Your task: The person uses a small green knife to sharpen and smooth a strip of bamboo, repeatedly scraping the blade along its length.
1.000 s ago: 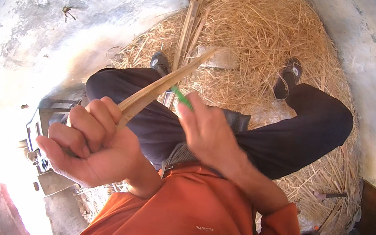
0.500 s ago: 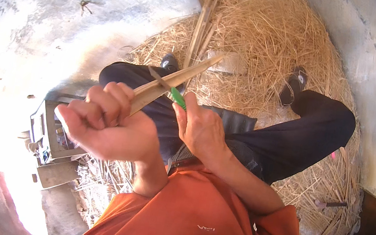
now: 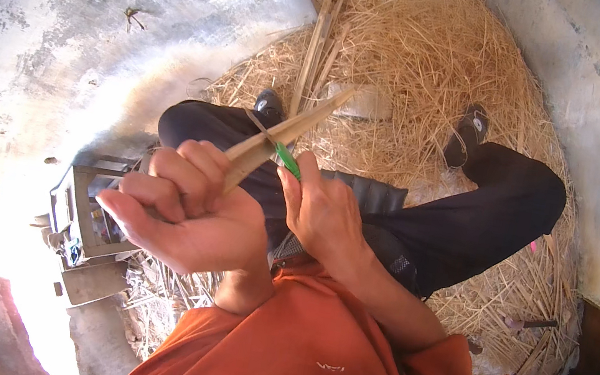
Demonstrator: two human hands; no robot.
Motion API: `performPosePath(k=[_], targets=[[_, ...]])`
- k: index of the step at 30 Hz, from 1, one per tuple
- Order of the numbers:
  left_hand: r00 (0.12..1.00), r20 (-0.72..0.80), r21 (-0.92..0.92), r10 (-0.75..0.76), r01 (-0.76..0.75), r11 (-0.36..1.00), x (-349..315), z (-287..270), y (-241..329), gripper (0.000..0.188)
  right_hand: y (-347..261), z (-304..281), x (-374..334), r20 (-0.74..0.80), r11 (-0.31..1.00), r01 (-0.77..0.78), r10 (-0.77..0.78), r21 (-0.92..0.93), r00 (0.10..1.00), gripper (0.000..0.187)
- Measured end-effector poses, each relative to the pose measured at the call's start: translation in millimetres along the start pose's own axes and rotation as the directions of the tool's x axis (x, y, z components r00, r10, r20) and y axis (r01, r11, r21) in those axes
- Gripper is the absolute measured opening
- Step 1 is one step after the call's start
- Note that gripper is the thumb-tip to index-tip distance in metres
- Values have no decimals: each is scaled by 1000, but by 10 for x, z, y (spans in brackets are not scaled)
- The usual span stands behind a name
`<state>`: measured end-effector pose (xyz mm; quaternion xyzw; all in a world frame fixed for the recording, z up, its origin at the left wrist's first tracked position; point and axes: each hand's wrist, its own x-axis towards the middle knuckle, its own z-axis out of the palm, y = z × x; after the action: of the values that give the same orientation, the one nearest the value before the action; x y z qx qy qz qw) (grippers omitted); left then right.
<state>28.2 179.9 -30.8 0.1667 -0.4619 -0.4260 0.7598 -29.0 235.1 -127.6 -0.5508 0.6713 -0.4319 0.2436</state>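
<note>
My left hand (image 3: 192,206) is closed around the lower end of a pale split bamboo strip (image 3: 289,128), which slants up and away to the right and narrows to a point. In my right hand (image 3: 327,211) is a knife with a green handle (image 3: 288,161). Its thin blade (image 3: 261,126) lies across the strip, a little beyond my left fingers. Both hands are above my lap, over my dark trousers. How my left fingers grip the strip is partly hidden by the hand itself.
Straw and shavings (image 3: 445,46) cover the ground around my legs. Several long strips (image 3: 316,50) lie beyond my left shoe (image 3: 270,102). A box-like frame (image 3: 91,211) stands at the left. Pale walls (image 3: 210,11) rise on both sides, and a small hammer-like tool (image 3: 528,324) lies at the right.
My left hand has come slightly right and nearer to me with the strip. The knife has shifted slightly right along with my right hand, its blade still across the strip.
</note>
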Motion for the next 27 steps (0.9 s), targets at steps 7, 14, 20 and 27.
performPosePath(k=[7,14,20,27], targets=[[998,54,30,7,-9,1000,23,4,-30,50,32,11,10,-89,997,-37,30,-72,996,21],[992,120,17,33,-35,999,-92,180,-85,48,197,-113,-88,-55,984,-50,60,169,997,27],[997,75,21,19,-20,1000,-6,228,-78,48,188,-383,-133,272,574,-332,190,749,943,31],[994,106,21,24,-27,999,-12,272,-97,49,33,-163,89,-96,997,-62,58,-36,994,25]])
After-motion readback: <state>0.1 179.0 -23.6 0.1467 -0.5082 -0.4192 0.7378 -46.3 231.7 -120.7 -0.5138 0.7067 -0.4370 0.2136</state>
